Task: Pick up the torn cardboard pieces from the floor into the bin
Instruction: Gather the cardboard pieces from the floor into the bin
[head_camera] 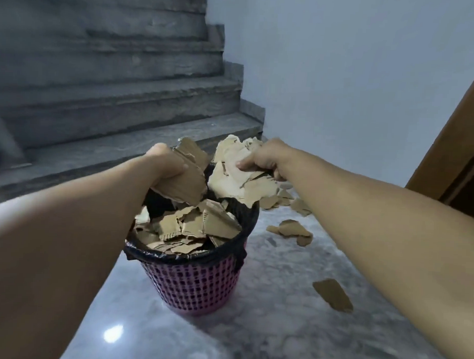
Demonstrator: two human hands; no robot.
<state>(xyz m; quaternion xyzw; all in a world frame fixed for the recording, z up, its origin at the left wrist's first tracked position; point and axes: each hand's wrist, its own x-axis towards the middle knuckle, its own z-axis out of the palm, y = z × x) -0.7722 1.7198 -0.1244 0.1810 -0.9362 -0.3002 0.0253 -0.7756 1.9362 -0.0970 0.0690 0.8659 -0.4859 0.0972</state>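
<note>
A pink mesh bin [197, 282] with a black liner stands on the grey marble floor, heaped with torn brown cardboard pieces [191, 228]. My left hand [164, 163] grips a bunch of brown cardboard [187, 177] over the bin's far left rim. Over the far right rim, my right hand [266, 159] grips a bigger bunch of pale cardboard [236, 174]. More torn pieces lie on the floor to the right of the bin: a cluster [291, 201] near my right hand, a small group [293, 231], and a single piece [332, 294] nearer to me.
Grey stone stairs [112, 108] rise just behind the bin on the left. A pale wall [355, 76] closes the back, and a brown wooden door frame [457, 149] stands at the right edge. The floor [252, 327] is glossy marble.
</note>
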